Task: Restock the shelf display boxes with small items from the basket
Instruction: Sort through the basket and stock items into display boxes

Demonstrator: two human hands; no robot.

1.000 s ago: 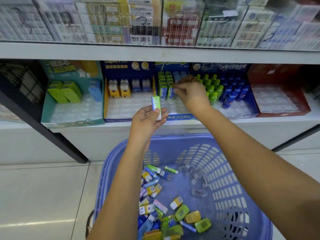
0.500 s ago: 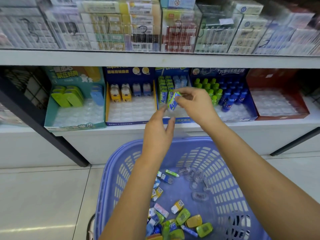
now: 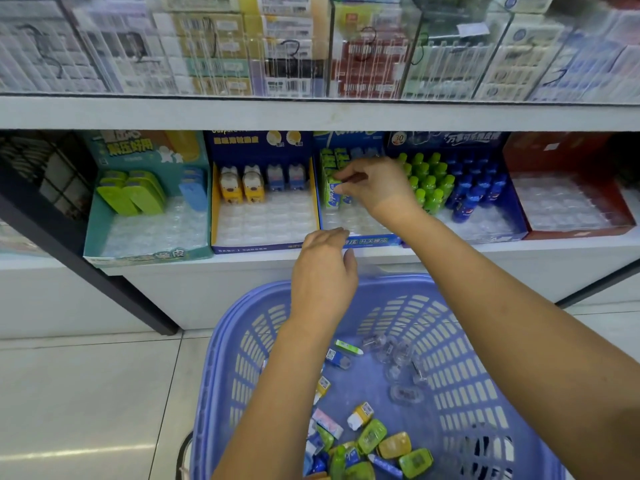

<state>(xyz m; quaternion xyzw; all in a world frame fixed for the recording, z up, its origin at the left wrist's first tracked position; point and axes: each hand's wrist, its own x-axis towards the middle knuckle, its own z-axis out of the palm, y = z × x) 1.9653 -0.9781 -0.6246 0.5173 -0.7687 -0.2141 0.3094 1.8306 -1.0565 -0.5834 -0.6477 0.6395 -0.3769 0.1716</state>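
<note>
The right hand [image 3: 377,188] has carried the green packet [image 3: 331,199] into the blue display box [image 3: 372,241], pinching it there; the left hand [image 3: 323,271], empty and relaxed, hangs above the basket [image 3: 467,341].

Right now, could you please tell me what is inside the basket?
The basket holds small green, yellow and blue items near its front and clear plastic pieces farther back; the left forearm hides whatever is beneath.

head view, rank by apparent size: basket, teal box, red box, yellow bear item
1. Basket, largest, though nearest the camera.
2. Teal box and red box look about alike; not ranked.
3. Yellow bear item, smallest.
</note>
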